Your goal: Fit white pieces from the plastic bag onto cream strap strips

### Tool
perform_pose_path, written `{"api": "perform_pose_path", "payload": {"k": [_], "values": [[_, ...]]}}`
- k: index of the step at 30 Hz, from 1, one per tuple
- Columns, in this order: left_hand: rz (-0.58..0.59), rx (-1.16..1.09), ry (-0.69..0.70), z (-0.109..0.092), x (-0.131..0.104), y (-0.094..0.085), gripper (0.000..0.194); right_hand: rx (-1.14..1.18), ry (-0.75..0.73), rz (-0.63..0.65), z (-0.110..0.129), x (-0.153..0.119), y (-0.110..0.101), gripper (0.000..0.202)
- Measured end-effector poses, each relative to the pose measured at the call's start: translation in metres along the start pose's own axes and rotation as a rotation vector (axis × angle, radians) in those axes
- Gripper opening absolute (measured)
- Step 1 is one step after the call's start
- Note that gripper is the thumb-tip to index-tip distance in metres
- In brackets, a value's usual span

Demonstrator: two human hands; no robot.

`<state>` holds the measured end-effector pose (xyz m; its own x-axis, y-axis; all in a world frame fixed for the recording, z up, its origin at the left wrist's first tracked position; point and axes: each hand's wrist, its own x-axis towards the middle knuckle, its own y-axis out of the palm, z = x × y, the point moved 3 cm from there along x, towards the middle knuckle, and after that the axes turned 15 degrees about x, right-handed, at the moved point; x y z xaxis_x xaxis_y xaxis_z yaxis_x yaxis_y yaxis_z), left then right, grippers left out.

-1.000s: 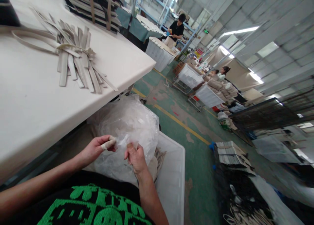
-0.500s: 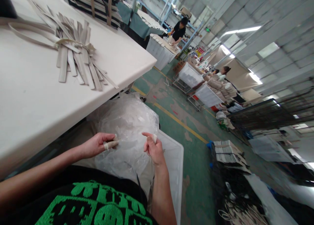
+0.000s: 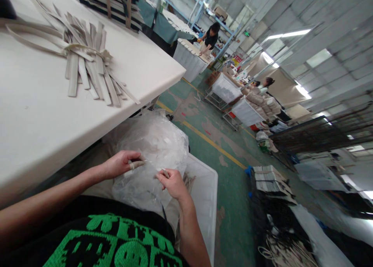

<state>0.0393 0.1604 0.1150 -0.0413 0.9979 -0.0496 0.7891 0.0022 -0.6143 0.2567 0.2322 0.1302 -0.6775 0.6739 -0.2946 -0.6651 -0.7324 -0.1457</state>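
Observation:
My left hand [image 3: 124, 164] is closed in a pinch above a crumpled clear plastic bag [image 3: 157, 138], with pale wrapping on one finger. What lies between its fingertips is too blurred to name. My right hand [image 3: 171, 181] faces it a short gap away, fingers curled together over the same bag. Something thin and pale shows at its fingertips, but I cannot make out its kind. The bag lies low in front of me, beside the table edge, partly over a white plastic bin [image 3: 205, 177]. A few beige strips [image 3: 189, 181] show in the bin behind my right wrist.
A white table [image 3: 37, 119] at left carries a tied bundle of beige strips [image 3: 84, 65] and a dark stack [image 3: 113, 4]. Green floor [image 3: 233, 205] runs along the right, with piled materials [image 3: 271, 185] beyond. Farther off, a person [image 3: 210, 37] works at a table.
My right hand has moved left and slightly down, closer to my left hand, and its outstretched finger has curled in. My left hand has shifted slightly right and up.

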Motion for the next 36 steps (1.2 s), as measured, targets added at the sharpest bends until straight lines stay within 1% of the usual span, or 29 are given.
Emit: {"api": "perform_pose_path", "payload": {"k": [2,3,4,5,7,9,10,11,12,14,16,19,21,23,25,28,31,32,33,36], "values": [[-0.132,-0.019,-0.080,0.007,-0.001,-0.002,0.034,0.088,0.018,-0.033,-0.001,0.000,0.001,0.028],[-0.170,-0.038,-0.116,0.010,-0.003,-0.002,0.037,0.131,0.023,-0.049,-0.002,0.001,0.001,0.030],[-0.174,-0.060,-0.140,0.011,-0.005,0.000,0.042,0.170,0.027,-0.065,-0.003,0.001,0.002,0.031],[-0.137,-0.090,-0.149,0.012,-0.008,0.003,0.046,0.203,0.031,-0.081,-0.004,0.002,0.002,0.032],[0.032,-0.162,-0.119,0.008,-0.014,0.016,0.051,0.243,0.036,-0.102,-0.004,0.003,0.005,0.032],[0.205,-0.237,-0.069,0.000,-0.019,0.032,0.050,0.255,0.032,-0.100,-0.003,0.004,0.009,0.031],[0.255,-0.276,-0.053,-0.004,-0.021,0.040,0.049,0.252,0.025,-0.094,-0.002,0.005,0.012,0.030],[0.265,-0.312,-0.046,-0.007,-0.022,0.046,0.048,0.246,0.017,-0.090,-0.001,0.005,0.014,0.030],[0.242,-0.341,-0.049,-0.010,-0.022,0.052,0.047,0.237,0.009,-0.090,-0.001,0.005,0.017,0.030],[0.141,-0.369,-0.072,-0.013,-0.019,0.057,0.044,0.224,-0.002,-0.096,-0.002,0.005,0.021,0.030],[0.058,-0.365,-0.086,-0.014,-0.017,0.059,0.041,0.226,0.000,-0.100,-0.004,0.004,0.024,0.030],[0.016,-0.310,-0.103,-0.011,-0.015,0.058,0.040,0.236,0.009,-0.100,-0.009,0.005,0.028,0.029],[-0.027,-0.260,-0.103,-0.008,-0.015,0.054,0.038,0.231,0.009,-0.087,-0.010,0.005,0.029,0.028],[-0.077,-0.259,-0.088,-0.007,-0.016,0.048,0.035,0.214,0.015,-0.068,-0.009,0.005,0.030,0.025],[-0.096,-0.320,-0.087,-0.007,-0.015,0.041,0.031,0.184,0.039,-0.064,-0.008,0.006,0.028,0.022],[-0.079,-0.458,-0.089,-0.010,-0.013,0.033,0.027,0.141,0.093,-0.051,-0.012,0.007,0.027,0.021],[-0.088,-0.519,-0.038,-0.017,-0.015,0.029,0.024,0.152,0.134,0.059,-0.019,0.008,0.033,0.019],[-0.073,-0.528,-0.019,-0.020,-0.016,0.031,0.023,0.161,0.147,0.106,-0.022,0.007,0.037,0.019],[-0.030,-0.547,-0.004,-0.023,-0.017,0.034,0.022,0.167,0.161,0.150,-0.025,0.007,0.041,0.019],[0.168,-0.667,-0.007,-0.031,-0.023,0.047,0.024,0.175,0.204,0.222,-0.030,0.006,0.051,0.019]]}}
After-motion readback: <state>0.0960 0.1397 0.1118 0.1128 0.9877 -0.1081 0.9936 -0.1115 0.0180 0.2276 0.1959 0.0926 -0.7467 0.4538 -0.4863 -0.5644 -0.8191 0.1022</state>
